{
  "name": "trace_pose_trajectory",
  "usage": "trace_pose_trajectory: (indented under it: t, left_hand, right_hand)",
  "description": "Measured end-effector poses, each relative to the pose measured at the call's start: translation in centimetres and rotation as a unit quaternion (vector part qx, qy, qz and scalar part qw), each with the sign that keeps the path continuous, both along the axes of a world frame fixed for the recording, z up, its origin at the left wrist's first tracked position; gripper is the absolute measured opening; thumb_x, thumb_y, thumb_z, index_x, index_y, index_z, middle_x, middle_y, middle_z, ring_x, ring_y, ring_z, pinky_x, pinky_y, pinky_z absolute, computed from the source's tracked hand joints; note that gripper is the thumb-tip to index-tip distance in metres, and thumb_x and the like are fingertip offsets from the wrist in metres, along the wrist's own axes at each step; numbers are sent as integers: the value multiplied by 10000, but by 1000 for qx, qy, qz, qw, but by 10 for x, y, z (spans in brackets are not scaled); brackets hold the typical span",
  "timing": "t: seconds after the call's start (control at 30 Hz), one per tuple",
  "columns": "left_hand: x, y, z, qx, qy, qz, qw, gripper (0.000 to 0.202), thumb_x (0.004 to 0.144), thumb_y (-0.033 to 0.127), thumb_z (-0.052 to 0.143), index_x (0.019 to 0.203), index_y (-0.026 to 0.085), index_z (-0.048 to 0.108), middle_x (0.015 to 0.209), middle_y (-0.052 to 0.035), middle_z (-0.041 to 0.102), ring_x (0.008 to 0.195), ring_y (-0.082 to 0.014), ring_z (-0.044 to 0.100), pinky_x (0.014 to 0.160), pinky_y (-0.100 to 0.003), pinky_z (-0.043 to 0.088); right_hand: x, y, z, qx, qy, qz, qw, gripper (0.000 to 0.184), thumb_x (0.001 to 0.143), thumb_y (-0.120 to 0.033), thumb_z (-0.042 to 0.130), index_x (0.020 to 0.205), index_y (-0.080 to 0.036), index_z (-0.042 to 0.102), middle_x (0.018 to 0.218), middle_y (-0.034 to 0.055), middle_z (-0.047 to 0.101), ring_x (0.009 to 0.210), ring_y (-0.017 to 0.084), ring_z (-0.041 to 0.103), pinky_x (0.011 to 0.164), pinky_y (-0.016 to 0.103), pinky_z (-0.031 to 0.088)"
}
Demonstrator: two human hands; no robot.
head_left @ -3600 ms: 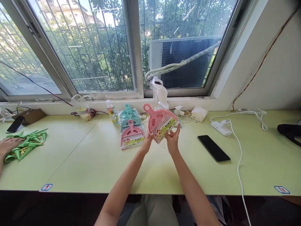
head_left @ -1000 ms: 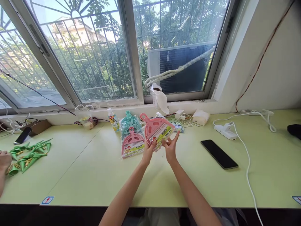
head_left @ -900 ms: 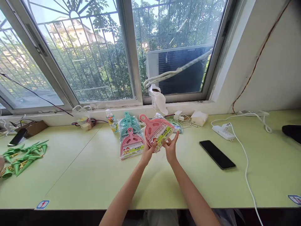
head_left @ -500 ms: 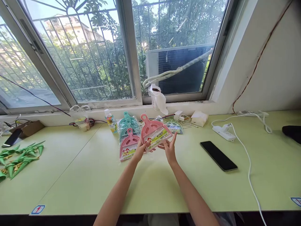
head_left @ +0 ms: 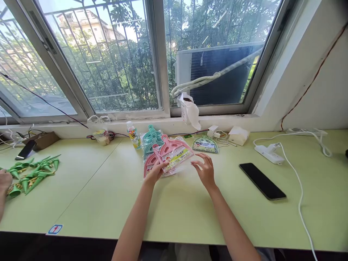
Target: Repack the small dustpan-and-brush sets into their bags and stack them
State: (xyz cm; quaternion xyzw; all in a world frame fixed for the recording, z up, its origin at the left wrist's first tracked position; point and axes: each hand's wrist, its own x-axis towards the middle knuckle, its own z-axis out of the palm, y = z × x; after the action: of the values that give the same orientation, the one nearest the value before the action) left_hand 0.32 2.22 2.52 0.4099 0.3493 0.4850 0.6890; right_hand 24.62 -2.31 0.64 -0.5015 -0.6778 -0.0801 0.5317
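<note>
My left hand (head_left: 157, 172) grips the lower edge of a pink brush-and-dustpan set (head_left: 174, 154) wrapped in clear plastic, held low over the pale green table (head_left: 108, 203). It overlaps a pile of packaged pink and teal dustpan sets (head_left: 150, 146) lying just behind it. My right hand (head_left: 206, 169) hovers to the right of the pink set with its fingers spread and nothing in them. A green packaged set (head_left: 205, 144) lies flat farther back on the right.
A black phone (head_left: 262, 175) lies to the right, with a white power strip (head_left: 269, 154) and cable (head_left: 299, 195) beyond it. A small bottle (head_left: 133, 134) stands by the window sill. Green cones (head_left: 34, 173) lie at far left beside another person's hand (head_left: 4, 181).
The pink set has come down and leftward onto the pile. My right hand has let go of it and now hovers open beside it. My view shifted slightly.
</note>
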Motion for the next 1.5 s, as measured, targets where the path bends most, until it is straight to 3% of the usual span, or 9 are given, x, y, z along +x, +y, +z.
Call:
trace_pose_trajectory:
  t: [0.23,0.5,0.67,0.77,0.87,0.97,1.13,1.33,1.5]
  left_hand:
    - [-3,-9,1,25,109,-178,978,552,686,260,766,1158,154,499,1068,-147,672,758,-235,706,567,-272,551]
    - [1,-16,1,70,139,-190,969,764,715,284,737,1371,199,354,1092,-166,661,724,-241,711,574,-274,536]
    - [2,-18,5,74,118,-176,975,872,743,307,714,1457,269,214,1074,-141,674,672,-215,706,535,-249,517]
    - [6,-24,11,68,79,-157,982,808,783,417,656,1459,280,234,1101,-140,665,670,-200,702,525,-244,519]
    - [14,-36,14,110,75,-115,984,895,719,365,721,1466,289,232,1207,-150,613,754,-190,695,587,-248,542]
    - [23,-45,9,145,125,-18,981,945,640,285,783,1444,264,287,1172,-128,627,715,-166,671,540,-236,534]
    - [14,-54,-4,127,161,110,973,418,706,425,711,999,135,641,856,-73,672,666,-168,637,508,-267,552]
    - [-46,-98,-6,117,243,125,955,398,710,432,700,973,140,635,810,-68,678,639,-184,631,505,-302,556]
    - [-78,-138,-26,115,339,78,930,313,679,415,724,867,169,679,774,-57,671,707,-217,625,611,-307,522]
  right_hand:
    - [-2,-2,6,-6,108,7,994,167,827,-386,618,766,-246,684,1025,69,585,1031,250,496,916,442,414]
    - [-10,1,-3,-37,214,16,976,187,815,-398,599,803,-219,649,1093,101,523,1053,248,524,909,424,455]
    - [-10,5,-7,-181,399,155,885,730,744,-422,669,1384,-239,371,1052,82,634,975,222,603,791,363,526]
    - [-3,10,-11,-260,475,185,820,938,673,-447,722,1461,-207,273,949,43,677,803,179,624,683,318,540]
    - [5,14,-15,-243,509,163,809,896,620,-460,753,1402,-202,401,1019,48,677,800,167,621,634,277,527]
    - [7,12,-14,-244,501,193,808,697,614,-466,759,1229,-190,583,1039,60,678,830,188,626,636,282,520]
    - [-4,-1,-2,-290,417,277,816,509,649,-485,740,1051,-184,659,939,57,692,835,212,622,692,326,511]
    - [-33,-14,0,-365,293,355,809,452,616,-430,768,981,-187,659,899,28,686,783,188,624,665,299,520]
    - [-42,-21,-10,-442,131,414,785,407,638,-337,742,1012,-192,671,923,29,694,776,194,631,622,301,535]
